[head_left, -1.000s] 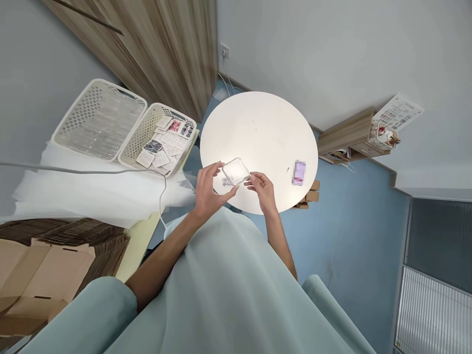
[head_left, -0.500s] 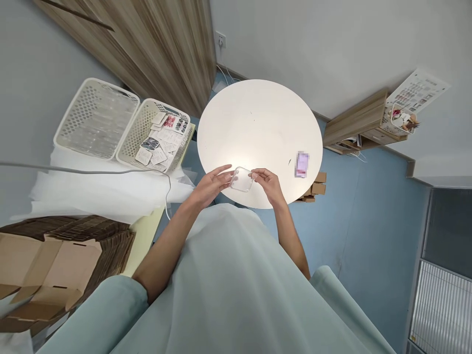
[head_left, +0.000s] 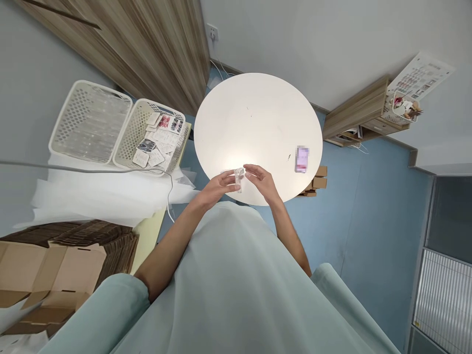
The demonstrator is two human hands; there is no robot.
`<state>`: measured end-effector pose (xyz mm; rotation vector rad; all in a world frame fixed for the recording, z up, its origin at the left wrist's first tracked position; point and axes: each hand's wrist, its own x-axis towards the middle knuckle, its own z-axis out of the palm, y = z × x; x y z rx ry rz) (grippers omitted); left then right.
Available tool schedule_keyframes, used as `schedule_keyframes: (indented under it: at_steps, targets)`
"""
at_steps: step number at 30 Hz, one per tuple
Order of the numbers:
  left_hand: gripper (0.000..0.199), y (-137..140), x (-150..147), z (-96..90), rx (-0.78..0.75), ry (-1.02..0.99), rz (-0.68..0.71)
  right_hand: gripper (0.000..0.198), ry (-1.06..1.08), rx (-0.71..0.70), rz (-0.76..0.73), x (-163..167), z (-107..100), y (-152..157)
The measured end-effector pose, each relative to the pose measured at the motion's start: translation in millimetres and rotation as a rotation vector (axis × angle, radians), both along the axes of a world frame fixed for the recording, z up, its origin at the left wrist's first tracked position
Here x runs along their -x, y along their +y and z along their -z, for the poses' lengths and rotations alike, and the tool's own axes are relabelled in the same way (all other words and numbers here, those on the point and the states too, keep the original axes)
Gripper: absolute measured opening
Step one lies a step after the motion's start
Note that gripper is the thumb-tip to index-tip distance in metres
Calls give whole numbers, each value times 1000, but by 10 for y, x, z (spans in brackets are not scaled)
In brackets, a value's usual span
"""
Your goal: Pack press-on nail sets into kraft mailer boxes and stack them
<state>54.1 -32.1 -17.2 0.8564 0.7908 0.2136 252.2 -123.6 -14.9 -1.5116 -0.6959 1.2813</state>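
Note:
My left hand (head_left: 214, 191) holds a clear phone case (head_left: 239, 180) above the near edge of the round white table (head_left: 254, 113). The case is see-through and turned nearly edge-on to me, its fine details hard to make out. The thumb and fingers of that hand are closed on its left side. Just to the right of the case is my right hand (head_left: 263, 184), its fingers and thumb apart, fingertips close to the upper right corner. Nothing shows in its grasp.
On the table's right side lies a blurred purple item (head_left: 302, 159). To the left stand two white baskets, one with clear items (head_left: 94, 123), one with cards (head_left: 158, 140). White sheets (head_left: 110, 194) and flattened cardboard boxes (head_left: 70, 270) lie nearer. A grey cable (head_left: 73, 167) crosses there.
The clear phone case has turned from facing me to nearly edge-on in my left hand. My right hand has let go of its right edge, and its fingers have spread. The view has shifted slightly.

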Motion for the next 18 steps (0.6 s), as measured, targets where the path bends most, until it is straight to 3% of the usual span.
schedule_keyframes:
  at_steps: [3,6,18]
  targets:
    - [110,48,33,18,-89,169,-53,74,6,57,-22,85,11,-14]
    - [116,85,77,30,-140,197,-46,78,50,64,-47,173,13,-17]
    - [110,102,238,163,-90,170,19,73,130,98,-59,289,70,13]
